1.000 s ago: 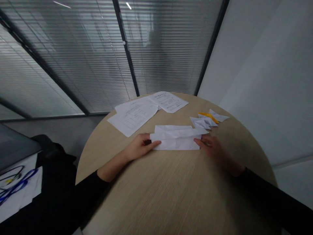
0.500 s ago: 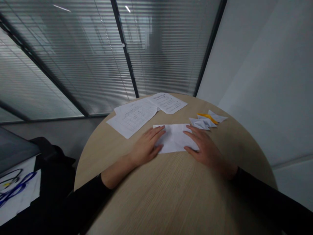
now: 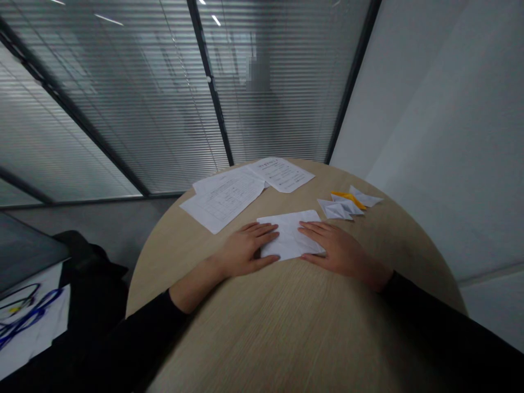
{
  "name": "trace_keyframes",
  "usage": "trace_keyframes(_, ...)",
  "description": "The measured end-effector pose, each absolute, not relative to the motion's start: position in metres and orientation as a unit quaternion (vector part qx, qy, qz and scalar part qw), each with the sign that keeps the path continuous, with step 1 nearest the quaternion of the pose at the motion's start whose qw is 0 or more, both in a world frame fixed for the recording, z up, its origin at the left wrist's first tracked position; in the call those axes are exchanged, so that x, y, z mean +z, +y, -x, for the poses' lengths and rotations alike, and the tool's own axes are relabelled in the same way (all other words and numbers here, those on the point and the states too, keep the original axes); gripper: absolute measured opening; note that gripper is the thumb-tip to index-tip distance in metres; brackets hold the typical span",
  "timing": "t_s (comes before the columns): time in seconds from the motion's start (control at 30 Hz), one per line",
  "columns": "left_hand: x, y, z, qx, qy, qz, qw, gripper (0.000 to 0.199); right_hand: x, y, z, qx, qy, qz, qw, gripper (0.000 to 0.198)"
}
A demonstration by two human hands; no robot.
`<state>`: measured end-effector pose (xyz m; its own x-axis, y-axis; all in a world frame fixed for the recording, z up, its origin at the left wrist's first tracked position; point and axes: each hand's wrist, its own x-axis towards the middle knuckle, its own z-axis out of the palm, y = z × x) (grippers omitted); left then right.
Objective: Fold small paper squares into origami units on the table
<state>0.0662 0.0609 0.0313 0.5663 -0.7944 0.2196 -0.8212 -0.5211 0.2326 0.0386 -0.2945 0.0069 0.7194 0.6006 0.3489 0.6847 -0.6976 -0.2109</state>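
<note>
Nearest, dark sleeves behind both wrists, with a pale, wood-grained bench spreading between. Next, the left hand, open and palm down, fingers extended and slightly parted, tips resting on the left part of a white paper, thumb along its near edge; nothing gripped. Opposite, the right hand, just as open and flat, fingers pointing towards the left ones and touching the right part of the same paper, thumb at the near edge. Between both hands and partly under them, the paper itself: blank, flat, roughly rectangular, faintly creased. Cannot tell how many layers. Just beyond the right hand, pointed, sharply folded white pieces with a yellow piece among them. Farther, beyond the left hand, thin overlapping printed sheets, one with a ruled grid. Farthest, past both hands, horizontally slatted blinds between dark frames.
</note>
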Motion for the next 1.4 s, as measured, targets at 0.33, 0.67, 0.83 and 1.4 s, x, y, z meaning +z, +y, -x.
trace_keyframes(0.33, 0.032, 0.053, -0.070, 0.086, -0.507, -0.839, 0.179, 0.045, -0.001, -0.300, -0.058, -0.165, -0.384, 0.892, 0.172, 0.042)
trace_keyframes(0.67, 0.037, 0.063, -0.074, 0.077, -0.344, -0.858, 0.373, 0.035, 0.012, -0.310, -0.058, -0.170, -0.283, 0.891, 0.311, 0.028)
trace_keyframes(0.83, 0.038, 0.053, -0.072, 0.042, -0.235, -0.820, 0.520, 0.045, 0.011, -0.305, -0.058, -0.156, -0.145, 0.872, 0.440, 0.037)
trace_keyframes(1.4, 0.022, 0.059, -0.080, 0.114, -0.260, -0.909, 0.305, 0.065, -0.022, -0.304, -0.068, -0.195, -0.184, 0.913, 0.308, 0.061)
